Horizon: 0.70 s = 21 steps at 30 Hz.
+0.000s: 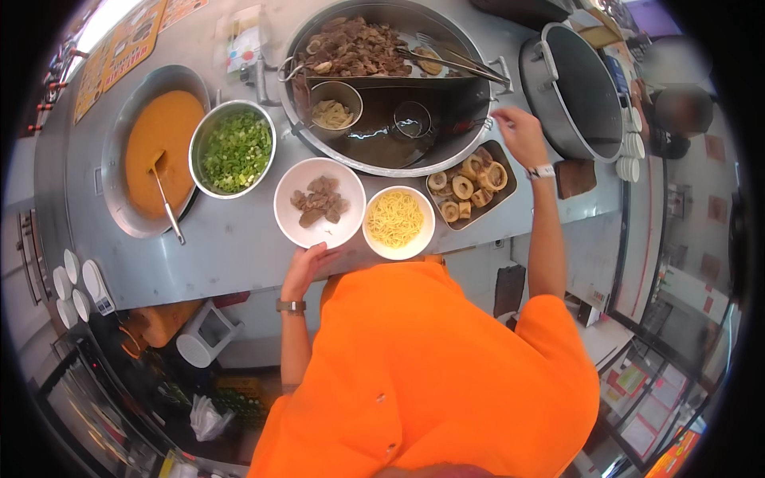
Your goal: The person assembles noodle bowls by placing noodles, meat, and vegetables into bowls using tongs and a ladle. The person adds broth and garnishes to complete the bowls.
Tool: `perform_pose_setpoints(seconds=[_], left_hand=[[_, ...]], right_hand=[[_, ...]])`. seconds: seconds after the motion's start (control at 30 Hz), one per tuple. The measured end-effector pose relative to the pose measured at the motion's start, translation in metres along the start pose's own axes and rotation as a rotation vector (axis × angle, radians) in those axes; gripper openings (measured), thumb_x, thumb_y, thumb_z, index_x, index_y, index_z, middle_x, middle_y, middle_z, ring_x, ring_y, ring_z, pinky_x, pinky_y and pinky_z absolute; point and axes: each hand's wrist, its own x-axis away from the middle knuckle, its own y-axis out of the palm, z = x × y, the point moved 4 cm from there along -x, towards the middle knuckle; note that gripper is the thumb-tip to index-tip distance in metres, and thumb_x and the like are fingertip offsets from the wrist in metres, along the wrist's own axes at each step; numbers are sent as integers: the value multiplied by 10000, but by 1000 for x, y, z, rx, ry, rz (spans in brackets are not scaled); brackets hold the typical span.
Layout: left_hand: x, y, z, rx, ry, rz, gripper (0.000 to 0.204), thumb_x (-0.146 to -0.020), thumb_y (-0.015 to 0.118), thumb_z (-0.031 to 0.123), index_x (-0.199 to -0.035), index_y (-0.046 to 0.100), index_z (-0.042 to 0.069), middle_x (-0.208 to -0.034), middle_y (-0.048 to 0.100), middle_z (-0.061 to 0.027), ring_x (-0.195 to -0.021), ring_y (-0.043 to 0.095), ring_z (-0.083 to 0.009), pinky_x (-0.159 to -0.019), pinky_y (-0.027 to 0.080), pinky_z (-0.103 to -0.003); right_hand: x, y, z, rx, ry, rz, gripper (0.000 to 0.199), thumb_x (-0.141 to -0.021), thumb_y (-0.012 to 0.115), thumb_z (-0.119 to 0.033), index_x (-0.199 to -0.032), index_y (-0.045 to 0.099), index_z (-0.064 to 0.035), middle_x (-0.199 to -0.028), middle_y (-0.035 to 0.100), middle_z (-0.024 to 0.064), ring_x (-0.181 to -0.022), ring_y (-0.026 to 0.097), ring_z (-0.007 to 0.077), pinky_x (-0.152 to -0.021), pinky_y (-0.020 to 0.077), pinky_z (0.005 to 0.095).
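A white bowl (284, 209) with slices of cooked meat (321, 199) stands near the counter's front edge. My left hand (304, 268) rests against its near side, fingers stretched out. Beside it, a smaller white bowl holds yellow noodles (396, 218). At the right rim of the big divided pot (382, 170), my right hand (519, 135) hovers with loosely bent fingers and nothing visible in them. Just below those fingertips is the hooked handle end of a round ladle (412, 119), whose head sits in the dark broth. Chopped meat (351, 48) fills the pot's far half.
Tongs (462, 65) lie across the pot's far half; a small metal pot (335, 102) sits in the broth. Left are chopped green onions (237, 151) and orange soup (163, 119) with a ladle. A tray of bone pieces (470, 187) and a tall pot (570, 88) stand right.
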Motion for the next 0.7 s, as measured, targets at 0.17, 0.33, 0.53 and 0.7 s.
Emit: perform_pose_setpoints(seconds=[0.17,0.33,0.53,0.7], left_hand=[[2,-3,31,-292,-202,-81,454,-992,545,308,-1248,550,-67,-1066,688,-141,-1004,676,-255,-923,514,-369],[27,39,16,-363,-334,-388,409,-1019,500,341,-1127,663,-19,-981,717,-79,-908,683,-165,-842,520,-279],[13,121,81,-722,-135,-469,374,-1029,487,308,-1172,656,6,-995,721,-81,-929,678,-135,-819,530,-265],[-19,194,126,-501,213,-479,337,-1025,486,237,-1203,632,-9,-999,722,-96,-954,681,-148,-835,534,-284]], right_hand=[[-45,11,-13,251,-95,56,131,-875,587,-147,-915,696,-87,-928,670,147,-907,632,355,-787,515,467],[-70,-24,21,317,-116,220,221,-880,591,-171,-1056,715,-126,-1060,678,155,-1006,627,366,-860,512,463],[-139,35,33,663,-82,176,241,-913,616,-282,-1143,645,-214,-1193,590,142,-1163,531,369,-864,474,543],[-153,56,36,819,-163,-74,223,-907,595,-231,-1123,630,-187,-1156,604,146,-1115,575,361,-871,490,520]])
